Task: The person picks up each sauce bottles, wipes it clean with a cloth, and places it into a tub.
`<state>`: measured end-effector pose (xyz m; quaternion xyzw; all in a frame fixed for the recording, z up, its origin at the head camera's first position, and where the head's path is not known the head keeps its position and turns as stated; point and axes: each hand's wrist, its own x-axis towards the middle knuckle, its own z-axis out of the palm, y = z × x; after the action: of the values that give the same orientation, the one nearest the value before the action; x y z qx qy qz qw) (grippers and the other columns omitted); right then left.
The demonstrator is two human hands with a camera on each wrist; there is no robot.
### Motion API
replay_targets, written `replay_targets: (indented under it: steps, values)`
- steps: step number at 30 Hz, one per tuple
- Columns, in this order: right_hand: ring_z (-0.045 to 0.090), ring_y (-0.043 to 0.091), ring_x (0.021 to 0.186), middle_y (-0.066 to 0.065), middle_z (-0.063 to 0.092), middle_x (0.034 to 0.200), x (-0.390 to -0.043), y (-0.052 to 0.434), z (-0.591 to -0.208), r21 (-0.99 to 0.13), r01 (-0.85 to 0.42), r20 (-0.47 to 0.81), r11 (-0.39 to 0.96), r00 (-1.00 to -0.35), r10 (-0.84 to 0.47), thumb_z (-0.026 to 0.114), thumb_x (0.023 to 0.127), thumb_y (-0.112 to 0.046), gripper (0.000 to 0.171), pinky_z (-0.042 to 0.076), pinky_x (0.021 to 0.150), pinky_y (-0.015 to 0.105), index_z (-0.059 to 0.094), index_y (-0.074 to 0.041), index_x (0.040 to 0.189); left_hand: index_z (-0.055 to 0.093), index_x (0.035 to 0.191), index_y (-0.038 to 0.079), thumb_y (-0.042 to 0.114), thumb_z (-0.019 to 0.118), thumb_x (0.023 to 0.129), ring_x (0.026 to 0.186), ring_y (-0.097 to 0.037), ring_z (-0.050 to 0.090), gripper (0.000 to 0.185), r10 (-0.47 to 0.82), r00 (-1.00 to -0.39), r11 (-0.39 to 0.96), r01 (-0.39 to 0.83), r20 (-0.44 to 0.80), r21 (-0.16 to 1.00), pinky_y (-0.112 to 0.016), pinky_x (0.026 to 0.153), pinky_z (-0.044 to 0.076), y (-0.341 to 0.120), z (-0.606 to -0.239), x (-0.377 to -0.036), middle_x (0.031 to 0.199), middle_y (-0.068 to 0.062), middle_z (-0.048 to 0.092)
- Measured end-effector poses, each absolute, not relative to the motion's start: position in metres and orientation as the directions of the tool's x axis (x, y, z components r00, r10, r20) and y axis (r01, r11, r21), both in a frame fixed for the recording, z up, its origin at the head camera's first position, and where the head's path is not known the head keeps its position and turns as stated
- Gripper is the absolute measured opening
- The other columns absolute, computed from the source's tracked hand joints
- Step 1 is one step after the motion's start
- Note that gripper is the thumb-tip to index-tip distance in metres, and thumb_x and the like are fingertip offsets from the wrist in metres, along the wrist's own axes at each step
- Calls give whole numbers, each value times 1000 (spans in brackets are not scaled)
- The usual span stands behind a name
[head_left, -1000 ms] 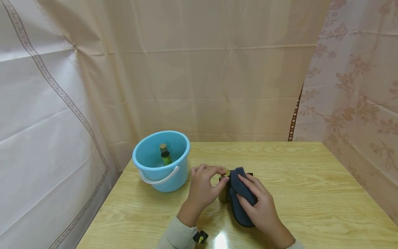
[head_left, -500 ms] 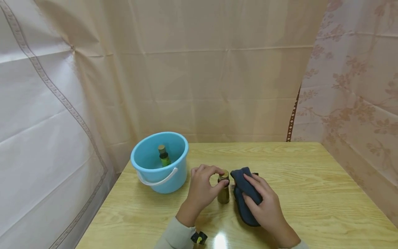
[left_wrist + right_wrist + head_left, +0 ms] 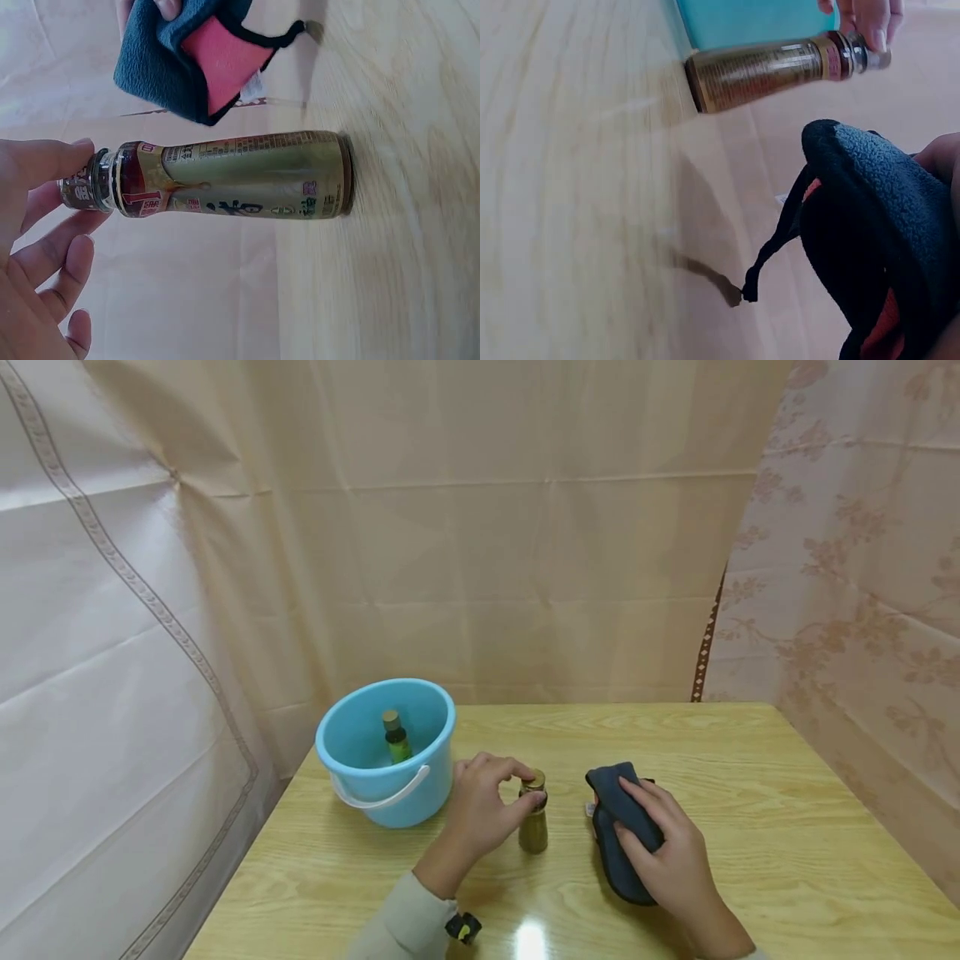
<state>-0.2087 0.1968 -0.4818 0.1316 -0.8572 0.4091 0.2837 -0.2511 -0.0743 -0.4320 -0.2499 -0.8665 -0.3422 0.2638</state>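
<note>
Your left hand [image 3: 480,802] pinches the cap of the bottle [image 3: 533,814], which stands upright, long axis vertical. Your right hand [image 3: 671,860] grips the cloth [image 3: 618,827] to the bottle's right, apart from it.

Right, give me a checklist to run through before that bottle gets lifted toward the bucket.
1. Left hand pinches the bottle at its cap: ok.
2. Bottle upright on the table: ok.
3. Cloth apart from the bottle, under the right hand: ok.
4. Cap tight: cannot tell.
5. Bucket open, with room beside the green bottle inside: ok.
6. Bucket handle hangs down its front, off the opening: ok.
</note>
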Motion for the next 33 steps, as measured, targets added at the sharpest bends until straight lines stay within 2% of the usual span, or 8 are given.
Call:
replay_targets:
  steps: [4, 12, 25, 29, 33]
  values:
    - [58, 38, 131, 9, 59, 144, -206, 204, -480, -639, -428, 576, 639, -817, 28, 82, 85, -3, 67, 28, 97, -1, 63, -28, 144, 78, 99, 27, 38, 87, 85, 94, -8, 58, 20, 273, -731, 669, 611, 625, 423, -39, 91, 37, -77, -427, -252, 97, 17, 77]
    - [59, 32, 130, 6, 60, 144, -204, 212, -477, -676, -369, 537, 638, -839, 84, 83, 85, -6, 66, 29, 96, -1, 63, -32, 143, 78, 98, 26, 38, 85, 87, 93, -12, 59, 18, 329, -701, 700, 631, 633, 335, -41, 89, 37, -82, -407, -252, 97, 14, 78]
    - [59, 32, 130, 6, 60, 144, -205, 213, -477, -687, -352, 529, 636, -842, 105, 82, 86, -7, 66, 29, 95, -1, 62, -34, 143, 76, 92, 31, 43, 82, 87, 81, -12, 55, 15, 403, -641, 791, 603, 652, 104, -41, 80, 35, -95, -351, -255, 88, 16, 74]
    - [59, 31, 130, 5, 60, 144, -206, 214, -478, -690, -347, 525, 635, -844, 110, 82, 86, -7, 66, 29, 95, -1, 62, -34, 143, 74, 92, 30, 43, 82, 88, 81, -12, 54, 16, 433, -650, 793, 605, 624, 80, -42, 80, 35, -101, -331, -258, 89, 17, 73]
    - [59, 31, 129, 5, 61, 144, -206, 215, -478, -693, -336, 518, 638, -847, 116, 82, 86, -8, 65, 30, 94, -1, 63, -35, 142, 73, 95, 29, 43, 80, 88, 84, -13, 54, 17, 439, -696, 806, 585, 568, 94, -43, 82, 36, -107, -307, -260, 91, 16, 73]
